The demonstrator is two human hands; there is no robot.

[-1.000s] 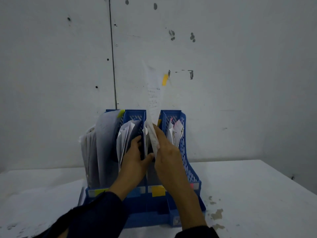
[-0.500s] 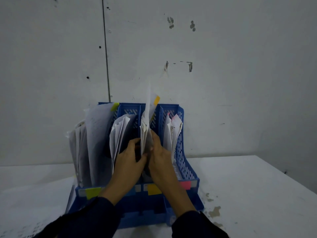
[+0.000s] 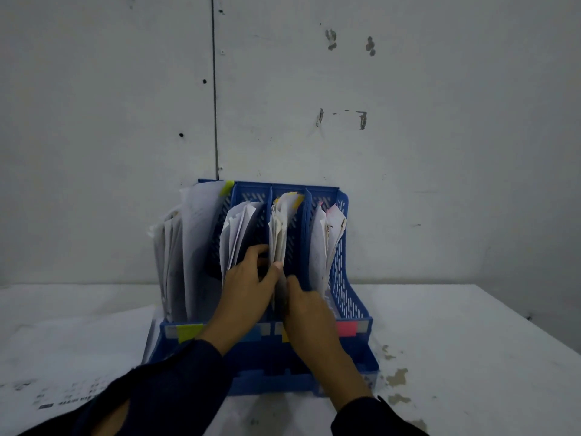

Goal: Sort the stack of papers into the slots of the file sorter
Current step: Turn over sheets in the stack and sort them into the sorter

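all four slots of the blue file sorter [image 3: 347, 291] hold papers; both hands, left hand [image 3: 248, 283] and right hand [image 3: 306, 311], pinch the sheets [image 3: 279, 234] in the third slot, and no unsorted stack shows, so sorting appears nearly complete.

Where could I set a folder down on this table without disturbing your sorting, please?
The table lies bare right of the file sorter, apart from a few stains near its corner. The left side holds a printed sheet. The slots are crowded: both hands, left hand and right hand, work the papers.
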